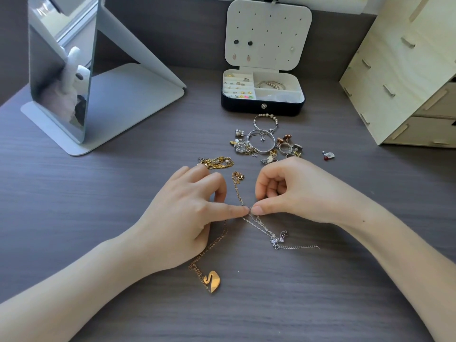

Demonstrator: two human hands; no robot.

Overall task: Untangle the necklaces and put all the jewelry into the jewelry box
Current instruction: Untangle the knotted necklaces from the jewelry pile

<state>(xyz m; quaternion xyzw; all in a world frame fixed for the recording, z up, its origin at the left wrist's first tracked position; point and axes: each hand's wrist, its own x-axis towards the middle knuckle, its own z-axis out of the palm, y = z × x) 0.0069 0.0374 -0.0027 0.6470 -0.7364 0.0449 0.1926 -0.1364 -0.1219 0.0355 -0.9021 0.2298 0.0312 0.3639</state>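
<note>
My left hand [187,213] and right hand [291,191] meet thumb tip to thumb tip over the tangle [249,210], fingers curled in, each pinching the fine links where two necklaces cross on the grey wood-grain table [98,193]. The rose-gold chain [238,191] runs from its clasp above the tangle down under my left palm to a golden swan-shaped pendant [212,280] lying flat near my left wrist. The silver chain [265,229] trails from the tangle toward my right forearm and ends in a small charm and an extender tail. Beyond my knuckles sits a heap of gold chain [218,162], and further back a loose pile of bangles, rings and earrings [264,144], with a red-tipped stud [327,156] apart to its right. The jewelry box [262,107] stands open behind the pile, with studs pinned in its lid [269,33] and rings and a bracelet in its compartments. A standing mirror [59,70] is far left, a pale wooden drawer unit [404,70] far right.
</note>
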